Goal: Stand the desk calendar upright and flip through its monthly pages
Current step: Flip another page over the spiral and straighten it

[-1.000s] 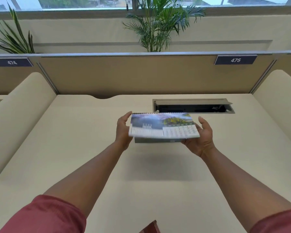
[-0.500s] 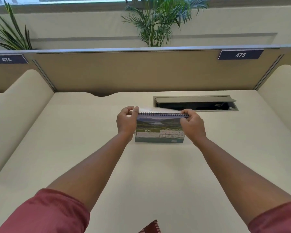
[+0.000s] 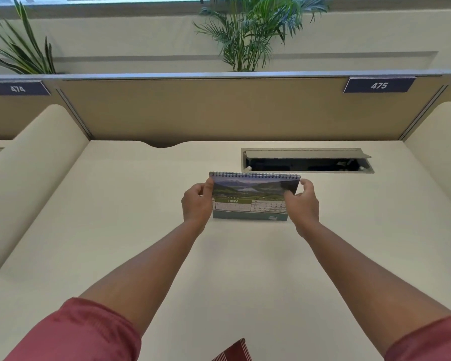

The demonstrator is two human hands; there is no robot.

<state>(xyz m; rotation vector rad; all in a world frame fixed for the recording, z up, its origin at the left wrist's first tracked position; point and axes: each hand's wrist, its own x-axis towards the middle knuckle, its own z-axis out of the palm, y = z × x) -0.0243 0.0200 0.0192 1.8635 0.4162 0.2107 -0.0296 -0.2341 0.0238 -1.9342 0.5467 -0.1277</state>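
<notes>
The desk calendar [image 3: 248, 196] stands upright on the cream desk [image 3: 141, 230], spiral binding along its top edge. It shows the MAY page with a green mountain landscape above a date grid. My left hand [image 3: 197, 203] pinches the calendar's left edge with thumb in front and fingers behind. My right hand [image 3: 301, 201] holds the right edge, covering the lower right part of the page. Both forearms reach in from the bottom, with red sleeves at the frame's edge.
An open cable tray [image 3: 307, 161] is set into the desk just behind the calendar. A tan partition [image 3: 219, 108] with labels 474 and 475 closes off the back. Cream side dividers [image 3: 24, 165] flank the desk. Potted palms [image 3: 248, 29] stand beyond the partition.
A page that was lifted flat a second ago has gone over the spiral. The calendar now shows the MAY page. My hands have moved from the top corners to its side edges.
</notes>
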